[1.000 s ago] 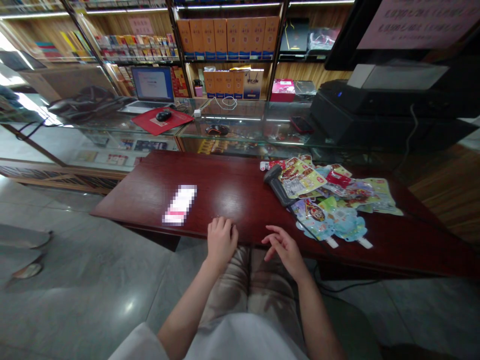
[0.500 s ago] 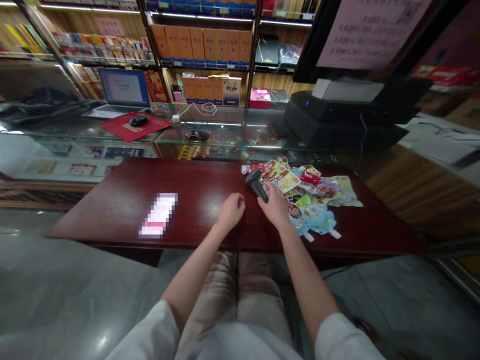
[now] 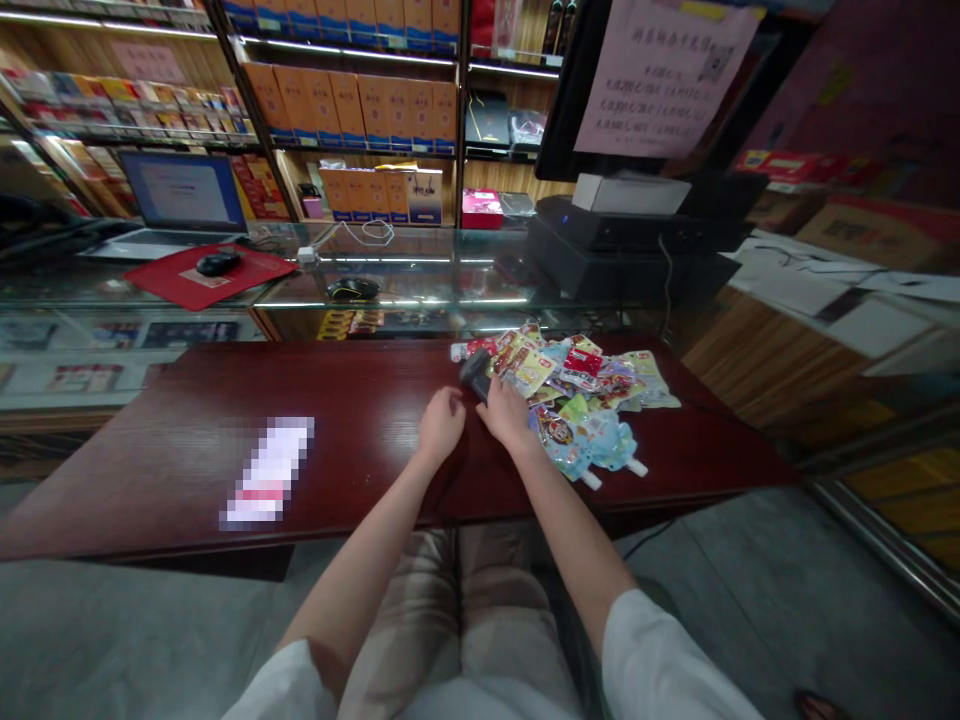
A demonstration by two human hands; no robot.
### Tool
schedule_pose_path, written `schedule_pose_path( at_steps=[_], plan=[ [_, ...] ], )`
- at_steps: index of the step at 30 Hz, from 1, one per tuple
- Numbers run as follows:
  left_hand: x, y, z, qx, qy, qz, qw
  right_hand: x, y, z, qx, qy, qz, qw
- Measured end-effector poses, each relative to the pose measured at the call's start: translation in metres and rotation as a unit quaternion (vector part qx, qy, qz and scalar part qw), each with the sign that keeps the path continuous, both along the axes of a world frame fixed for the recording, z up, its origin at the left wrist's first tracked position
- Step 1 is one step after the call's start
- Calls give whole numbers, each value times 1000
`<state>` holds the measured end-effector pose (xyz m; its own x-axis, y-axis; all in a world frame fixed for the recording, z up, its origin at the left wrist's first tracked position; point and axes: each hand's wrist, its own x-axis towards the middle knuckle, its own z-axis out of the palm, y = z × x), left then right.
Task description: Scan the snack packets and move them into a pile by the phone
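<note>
My right hand (image 3: 505,412) is closed around the handle of a dark barcode scanner (image 3: 474,368), which lies on the red-brown table (image 3: 345,400). My left hand (image 3: 441,430) rests on the tabletop just left of it, fingers curled in, with nothing visible in them. Against the right hand's far side lies a pile of colourful snack packets (image 3: 581,365). Nearer to me in that pile are light-blue pouches (image 3: 611,440) with white caps. Part of the scanner's handle is hidden by my fingers.
A blurred-out bright phone-like rectangle (image 3: 270,470) lies on the table's left. Behind the table, a glass counter (image 3: 420,260) carries a laptop (image 3: 184,195), a mouse (image 3: 217,262) on a red mat and a black printer-like machine (image 3: 630,245). Shelves of boxes (image 3: 337,105) stand beyond.
The view has turned to the right, so the table and counter shift left in the picture. My right hand has moved further onto the scanner's handle. My left hand stays curled on the table.
</note>
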<state>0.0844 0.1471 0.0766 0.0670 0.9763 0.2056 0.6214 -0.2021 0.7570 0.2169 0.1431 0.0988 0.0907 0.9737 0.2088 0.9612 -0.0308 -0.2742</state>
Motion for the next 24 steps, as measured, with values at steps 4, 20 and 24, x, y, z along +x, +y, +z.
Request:
schedule_pose_path(
  at_steps=[4,20,24],
  plan=[
    [3,6,-6,-4,-6,-5,1000,11,-11,4,40,70,8,997],
    [72,76,6,-118,87,-103,984,82,-80,10,107,622,-6,776],
    [61,76,-1,-193,-112,-124,967,76,-81,8,98,633,17,768]
  ],
)
